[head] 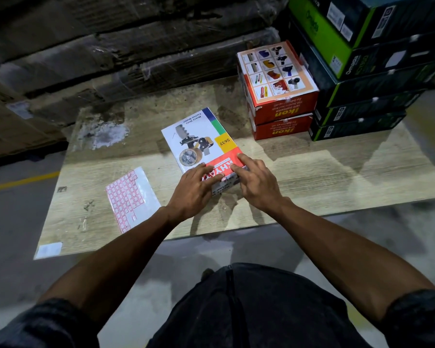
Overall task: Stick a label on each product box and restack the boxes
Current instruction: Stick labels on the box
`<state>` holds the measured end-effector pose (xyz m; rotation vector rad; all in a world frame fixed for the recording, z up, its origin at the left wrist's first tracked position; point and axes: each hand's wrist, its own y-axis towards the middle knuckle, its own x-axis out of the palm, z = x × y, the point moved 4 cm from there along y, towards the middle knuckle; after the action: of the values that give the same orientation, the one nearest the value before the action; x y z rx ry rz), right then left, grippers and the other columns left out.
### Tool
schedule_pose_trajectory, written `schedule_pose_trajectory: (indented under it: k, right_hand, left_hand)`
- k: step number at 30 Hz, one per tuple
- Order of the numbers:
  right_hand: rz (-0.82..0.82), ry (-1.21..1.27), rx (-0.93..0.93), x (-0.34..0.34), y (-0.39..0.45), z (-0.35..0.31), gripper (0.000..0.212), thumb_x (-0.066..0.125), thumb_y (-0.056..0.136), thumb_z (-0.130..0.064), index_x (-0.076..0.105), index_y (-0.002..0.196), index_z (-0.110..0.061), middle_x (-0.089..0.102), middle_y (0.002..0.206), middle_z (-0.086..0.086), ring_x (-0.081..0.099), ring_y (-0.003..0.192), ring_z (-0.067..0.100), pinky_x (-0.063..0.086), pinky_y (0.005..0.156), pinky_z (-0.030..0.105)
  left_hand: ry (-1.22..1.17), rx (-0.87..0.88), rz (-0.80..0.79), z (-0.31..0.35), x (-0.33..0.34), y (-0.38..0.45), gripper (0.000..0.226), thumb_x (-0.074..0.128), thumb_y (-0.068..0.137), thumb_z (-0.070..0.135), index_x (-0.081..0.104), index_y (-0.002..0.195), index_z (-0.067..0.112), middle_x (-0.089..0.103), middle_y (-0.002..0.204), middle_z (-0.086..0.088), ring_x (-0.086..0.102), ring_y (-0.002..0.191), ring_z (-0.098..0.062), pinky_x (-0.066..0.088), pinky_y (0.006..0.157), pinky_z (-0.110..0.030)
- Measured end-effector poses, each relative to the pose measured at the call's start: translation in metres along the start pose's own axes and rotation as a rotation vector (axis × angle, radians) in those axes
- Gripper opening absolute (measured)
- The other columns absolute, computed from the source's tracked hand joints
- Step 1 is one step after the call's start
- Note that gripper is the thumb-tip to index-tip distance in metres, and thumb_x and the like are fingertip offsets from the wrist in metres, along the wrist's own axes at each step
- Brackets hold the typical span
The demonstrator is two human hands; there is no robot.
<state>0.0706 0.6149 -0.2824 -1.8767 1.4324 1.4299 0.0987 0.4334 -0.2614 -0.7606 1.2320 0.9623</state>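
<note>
You are working on the white tape-dispenser box [199, 139] lying flat at the centre of the frame on the wooden table [337, 172], and both your hands are sitting on its near red end. Your left hand [191, 192] is pressing down with fairly straight fingers on the red band, and your right hand [255, 182] is touching the same end just beside it, fingers spread and lightly bent; neither is curling round the box. Whether a label is already lying under your fingertips is something you cannot tell from here, since the hands are covering that spot.

If you are smoothing a label, you should be rubbing from its middle outward so no edge is lifting, and keeping the box flat so it is not sliding toward the table's near edge. The label sheet [131, 197], with red-bordered stickers, is lying to the left of the box, near your left hand. The two orange Ikon boxes [281, 106] are stacked at upper right, touching the black-and-green boxes [362, 96]; that is probably where this one is going next.
</note>
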Motion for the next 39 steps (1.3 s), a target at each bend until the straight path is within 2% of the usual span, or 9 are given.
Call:
schedule_pose_trajectory:
  k: [5,11,15,19,23,27,31,35,39]
  right_hand:
    - [0.003,0.019,0.030,0.002,-0.001,0.000,0.049,0.066,0.080,-0.006,0.063,0.128,-0.015,0.050,0.144,0.013,0.055,0.104,0.037,0.055,0.072,0.045]
    - [0.002,0.042,0.065,0.006,-0.001,0.001,0.049,0.069,0.081,-0.008,0.063,0.128,-0.016,0.049,0.146,0.010,0.053,0.107,0.035,0.054,0.075,0.045]
    - [0.025,0.033,0.072,0.006,-0.001,-0.001,0.050,0.073,0.077,-0.004,0.065,0.125,-0.014,0.052,0.143,0.011,0.055,0.102,0.035,0.054,0.071,0.044]
    - [0.018,0.058,0.102,0.005,0.000,-0.003,0.049,0.066,0.076,-0.001,0.066,0.122,-0.015,0.053,0.142,0.010,0.054,0.101,0.036,0.052,0.072,0.042]
    - [-0.065,0.116,0.143,-0.001,0.004,-0.003,0.046,0.058,0.085,-0.008,0.062,0.130,-0.017,0.045,0.148,0.005,0.047,0.113,0.034,0.048,0.087,0.042]
    - [-0.131,0.372,0.308,-0.009,0.019,0.000,0.054,0.060,0.085,-0.009,0.054,0.138,-0.019,0.044,0.143,0.003,0.048,0.123,0.026,0.045,0.102,0.039]
    - [-0.196,0.637,0.489,-0.011,0.037,0.000,0.068,0.066,0.073,-0.012,0.049,0.137,-0.028,0.050,0.126,0.005,0.054,0.109,0.016,0.049,0.091,0.030]
    - [-0.335,0.706,0.577,0.002,0.051,-0.002,0.077,0.071,0.056,-0.025,0.045,0.128,-0.030,0.059,0.119,0.006,0.062,0.103,0.023,0.059,0.081,0.042]
    - [-0.401,0.718,0.622,0.012,0.060,0.001,0.090,0.073,0.051,-0.025,0.036,0.132,-0.036,0.056,0.123,0.008,0.060,0.106,0.026,0.060,0.079,0.045]
  left_hand:
    - [-0.074,-0.095,0.083,0.012,0.006,-0.005,0.049,0.042,0.082,0.023,0.059,0.127,0.012,0.056,0.130,-0.020,0.046,0.125,-0.041,0.042,0.099,-0.054]
    - [0.015,-0.035,0.188,0.009,0.012,-0.007,0.038,0.042,0.095,0.026,0.053,0.128,0.013,0.057,0.129,-0.022,0.049,0.123,-0.044,0.042,0.097,-0.054]
    - [0.100,0.029,0.184,0.009,0.013,-0.004,0.036,0.039,0.096,0.024,0.051,0.128,0.012,0.058,0.126,-0.023,0.051,0.121,-0.045,0.044,0.096,-0.053]
    - [0.103,0.010,0.153,0.009,0.012,0.000,0.039,0.045,0.086,0.018,0.056,0.123,0.013,0.060,0.123,-0.019,0.053,0.119,-0.042,0.044,0.093,-0.047]
    - [0.012,-0.092,0.145,0.012,0.012,-0.001,0.040,0.058,0.080,0.010,0.065,0.120,0.009,0.062,0.123,-0.019,0.052,0.122,-0.043,0.044,0.096,-0.052]
    - [-0.094,-0.210,0.180,0.015,0.007,-0.001,0.036,0.064,0.088,0.009,0.061,0.124,0.010,0.059,0.129,-0.015,0.047,0.128,-0.036,0.039,0.102,-0.046]
    - [-0.122,-0.322,0.184,0.015,0.008,-0.008,0.057,0.061,0.093,0.020,0.040,0.144,0.006,0.043,0.147,-0.017,0.036,0.138,-0.033,0.032,0.110,-0.044]
    - [0.036,-0.355,0.067,0.010,0.015,-0.010,0.060,0.045,0.101,0.033,0.026,0.151,0.006,0.023,0.158,-0.013,0.018,0.147,-0.028,0.014,0.118,-0.039]
    - [0.096,-0.349,0.045,0.010,0.018,-0.010,0.056,0.046,0.100,0.025,0.029,0.150,0.006,0.028,0.156,-0.013,0.022,0.146,-0.029,0.017,0.117,-0.040]
